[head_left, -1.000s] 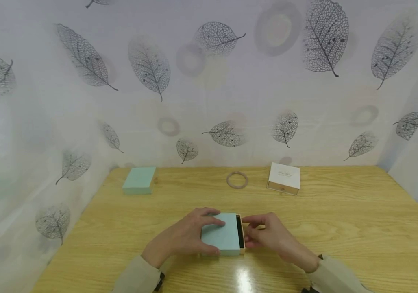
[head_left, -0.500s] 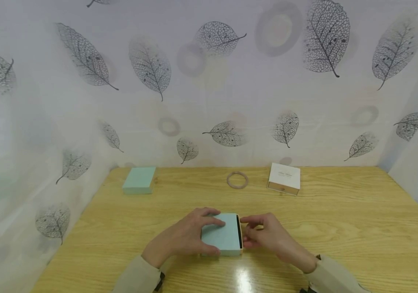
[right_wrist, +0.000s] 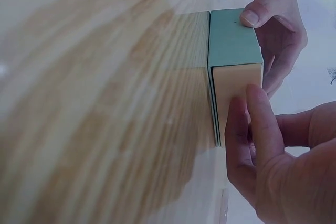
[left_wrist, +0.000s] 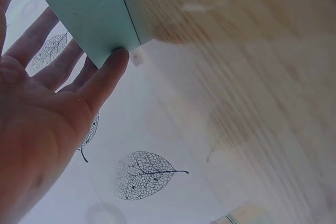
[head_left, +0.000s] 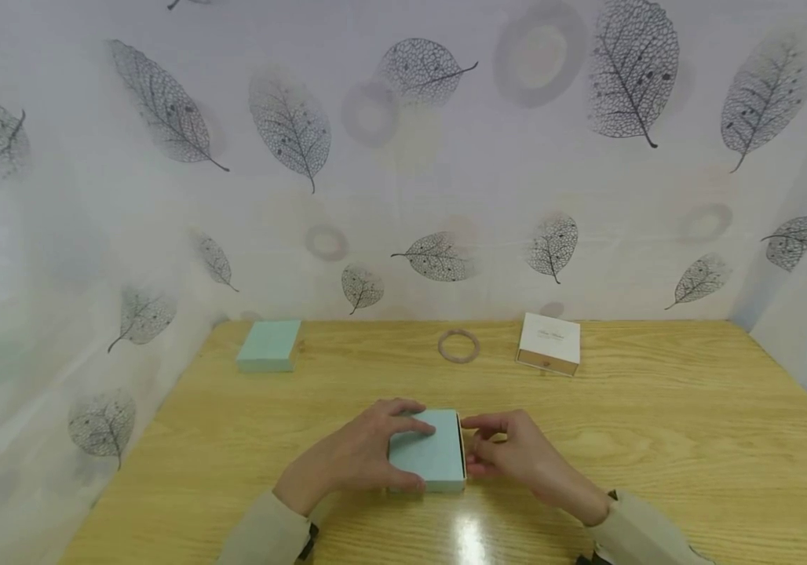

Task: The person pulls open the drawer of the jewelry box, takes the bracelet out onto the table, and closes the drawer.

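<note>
A mint-green drawer box (head_left: 428, 451) lies flat near the middle of the table. My left hand (head_left: 357, 451) grips the outer sleeve from the left, its thumb (left_wrist: 115, 64) on the near side and the other fingers over the top and far side. At the right end, the fingertips of my right hand (head_left: 516, 455) press against the tan front of the inner drawer (right_wrist: 231, 80). Only a thin dark gap shows in the head view between drawer and sleeve. The drawer's contents are hidden.
A second mint box (head_left: 269, 345) sits at the back left of the wooden table (head_left: 658, 416). A pinkish-grey ring like a bangle (head_left: 458, 346) lies at the back middle. To its right is a white drawer box (head_left: 548, 344). Leaf-patterned cloth (head_left: 403, 180) hangs behind.
The inner drawer has slid left into the sleeve, so its dark opening has narrowed to a sliver. My right hand has moved slightly left with it. The left hand stays put.
</note>
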Tool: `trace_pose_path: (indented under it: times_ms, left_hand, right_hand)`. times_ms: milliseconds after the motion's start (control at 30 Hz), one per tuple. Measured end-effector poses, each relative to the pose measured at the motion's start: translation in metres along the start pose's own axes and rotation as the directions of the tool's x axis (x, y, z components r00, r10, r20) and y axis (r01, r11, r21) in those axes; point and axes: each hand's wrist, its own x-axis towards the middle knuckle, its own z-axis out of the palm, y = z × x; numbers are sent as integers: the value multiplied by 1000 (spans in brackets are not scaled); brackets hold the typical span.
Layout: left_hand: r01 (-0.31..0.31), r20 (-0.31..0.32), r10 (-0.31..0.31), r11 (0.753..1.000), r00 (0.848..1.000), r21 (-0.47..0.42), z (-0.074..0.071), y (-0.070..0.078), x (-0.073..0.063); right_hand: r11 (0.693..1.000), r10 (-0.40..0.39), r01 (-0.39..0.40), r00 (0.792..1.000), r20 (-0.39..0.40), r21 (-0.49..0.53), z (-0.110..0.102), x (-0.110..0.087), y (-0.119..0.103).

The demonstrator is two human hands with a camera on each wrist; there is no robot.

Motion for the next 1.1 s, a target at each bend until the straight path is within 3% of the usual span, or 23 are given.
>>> trace_pose_path:
  times_ms: [767,933,1100]
  left_hand:
    - [1,10,-1,1000,1000,8,1,1,0]
    - [-27,24,25,996,999,80,-2,13,-3]
    - [-86,22,84,977,996,193,-3,24,-8]
  right_hand:
    - [1000,-4,4,1000,20,-1,1,1,1]
    - [1000,-21,20,999,35,11,-1,-2,0]
    - [999,-40,41,999,16,-6,-6,-10,3]
